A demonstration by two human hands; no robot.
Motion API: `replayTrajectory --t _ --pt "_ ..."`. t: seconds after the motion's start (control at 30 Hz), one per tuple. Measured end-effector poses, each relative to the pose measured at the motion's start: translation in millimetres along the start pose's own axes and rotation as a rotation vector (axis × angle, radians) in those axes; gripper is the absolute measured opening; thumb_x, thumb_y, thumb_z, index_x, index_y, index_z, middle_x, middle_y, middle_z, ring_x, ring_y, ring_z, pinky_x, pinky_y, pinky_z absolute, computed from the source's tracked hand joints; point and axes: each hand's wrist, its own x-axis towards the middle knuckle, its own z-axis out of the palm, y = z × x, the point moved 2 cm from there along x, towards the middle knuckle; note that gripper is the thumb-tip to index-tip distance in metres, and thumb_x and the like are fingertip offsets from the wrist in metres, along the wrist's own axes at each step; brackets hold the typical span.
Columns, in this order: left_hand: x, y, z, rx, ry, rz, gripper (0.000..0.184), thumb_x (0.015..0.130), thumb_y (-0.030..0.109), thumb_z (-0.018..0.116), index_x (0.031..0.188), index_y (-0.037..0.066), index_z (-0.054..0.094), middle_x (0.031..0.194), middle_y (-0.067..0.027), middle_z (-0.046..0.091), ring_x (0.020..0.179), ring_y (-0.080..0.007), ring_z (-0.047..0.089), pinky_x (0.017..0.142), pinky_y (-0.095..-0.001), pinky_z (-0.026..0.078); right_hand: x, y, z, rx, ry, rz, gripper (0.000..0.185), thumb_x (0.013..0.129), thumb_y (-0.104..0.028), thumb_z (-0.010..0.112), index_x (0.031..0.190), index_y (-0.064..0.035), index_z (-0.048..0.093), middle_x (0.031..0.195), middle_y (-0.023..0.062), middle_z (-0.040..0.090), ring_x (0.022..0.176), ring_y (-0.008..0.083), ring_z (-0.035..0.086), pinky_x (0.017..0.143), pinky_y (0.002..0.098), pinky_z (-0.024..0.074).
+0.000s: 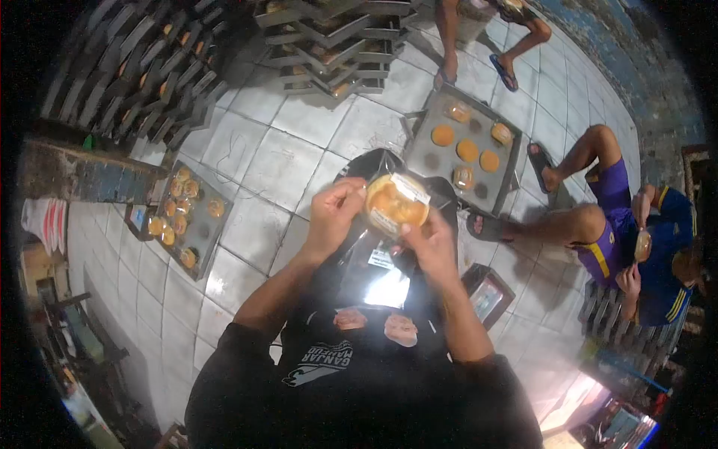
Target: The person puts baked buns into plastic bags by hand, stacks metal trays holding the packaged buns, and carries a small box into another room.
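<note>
White glare's blazing off the plastic (385, 288) just below centre! Pinkish glow (567, 408) towards four o'clock, tray stacks (142, 67) murky at ten, floor tiles (307, 120) bowing outward, edges soft, corners black.

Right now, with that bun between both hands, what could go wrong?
Two things, in my judgement:
1. The bun is in a thin clear wrapper, with the right hand gripping it and the left hand at its edge; too hard a squeeze could dent it.
2. The tray of buns sits on the floor near a co-worker's sandal, so might get kicked.
</note>
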Motion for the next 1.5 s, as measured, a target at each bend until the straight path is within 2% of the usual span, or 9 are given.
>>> replayTrajectory --t 0.23,0.67,0.77,0.83,0.9,0.97,1.03,1.17,1.5 --pt "-7.1 38.0 26.4 0.412 -0.088 0.072 0.047 0.090 0.008 0.065 0.134 -0.001 0.053 0.142 -0.0167 0.051 0.128 -0.0238 0.052 0.108 -0.0355 0.039 78.7 36.1 -100.7 -1.071 0.464 -0.447 0.060 0.090 -0.020 0.068 0.141 0.0002 0.044 0.126 0.0220 0.061 0.116 0.0307 0.060 0.098 0.0398 0.0466" --pt "-63.3 58.8 29.6 0.847 -0.382 0.618 0.026 0.086 0.005 0.069 0.110 0.011 0.073 0.145 -0.0142 0.050 0.136 -0.0394 0.045 0.105 -0.0452 0.046 -59.9 -55.3 -33.5 -0.949 -0.192 -0.490 0.017 0.083 -0.005 0.071 0.100 -0.0013 0.067 0.091 0.0118 0.066 0.086 0.0302 0.064 0.076 0.0383 0.0508" --pt "-54.0 70.7 34.1 0.152 -0.433 -0.402 0.019 0.089 0.006 0.066 0.106 0.006 0.073 0.128 -0.0146 0.062 0.121 -0.0315 0.059 0.097 -0.0392 0.051 -65.4 -93.5 -37.9 -0.781 -0.235 -0.516 0.013 0.085 -0.006 0.071 0.095 -0.0004 0.067 0.088 0.0134 0.065 0.077 0.0303 0.064 0.071 0.0355 0.0516" --pt "-34.3 74.2 33.3 0.600 -0.749 -0.450 0.015 0.092 0.006 0.063 0.103 0.001 0.071 0.097 -0.0121 0.071 0.093 -0.0214 0.069 0.081 -0.0314 0.055 -36.4 -68.2 -98.3 -0.479 -0.307 -0.107 0.016 0.091 -0.015 0.068 0.097 0.0001 0.068 0.089 0.0156 0.067 0.076 0.0307 0.066 0.073 0.0354 0.0533" --pt "-29.7 44.9 20.1 -0.001 -0.341 -0.376 0.020 0.099 0.018 0.056 0.095 0.001 0.066 0.078 -0.0079 0.069 0.066 -0.0140 0.066 0.061 -0.0279 0.053 22.4 3.8 -169.7 0.046 -0.073 -0.004 0.029 0.096 -0.027 0.062 0.106 -0.0006 0.069 0.095 0.0162 0.070 0.082 0.0275 0.069 0.077 0.0335 0.0552" --pt "4.2 38.4 7.8 0.128 -0.077 -0.344 0.026 0.103 0.023 0.051 0.095 0.001 0.064 0.080 -0.0087 0.069 0.071 -0.0160 0.068 0.064 -0.0292 0.055 85.1 110.5 -260.5 -1.214 0.301 0.109 0.033 0.097 -0.031 0.059 0.110 -0.0017 0.068 0.100 0.0124 0.070 0.084 0.0245 0.069 0.080 0.0375 0.0551" --pt "30.4 46.1 22.9 -0.166 0.266 -0.350 0.026 0.104 0.023 0.050 0.095 0.001 0.061 0.079 -0.0092 0.068 0.069 -0.0163 0.067 0.062 -0.0301 0.055 119.6 193.6 -318.5 -1.306 -0.044 0.116 0.030 0.095 -0.028 0.061 0.109 -0.0021 0.068 0.099 0.0097 0.070 0.084 0.0233 0.068 0.080 0.0400 0.0547" --pt "51.4 0.2 33.2 -0.090 0.250 -0.420 0.024 0.103 0.023 0.052 0.096 0.001 0.059 0.077 -0.0100 0.065 0.063 -0.0148 0.061 0.059 -0.0293 0.051 160.6 179.5 -283.1 -0.435 -0.198 0.444 0.022 0.096 -0.020 0.058 0.099 0.0000 0.065 0.089 0.0076 0.065 0.085 0.0206 0.061 0.073 0.0382 0.0500" --pt "50.1 -19.9 16.1 0.336 0.260 -0.302 0.022 0.101 0.023 0.054 0.107 0.002 0.052 0.090 -0.0117 0.061 0.067 -0.0163 0.061 0.055 -0.0292 0.053 414.1 238.9 -322.6 -1.012 0.105 -0.016 0.040 0.097 -0.037 0.059 0.102 0.0012 0.067 0.088 0.0107 0.070 0.085 0.0181 0.063 0.079 0.0371 0.0497"
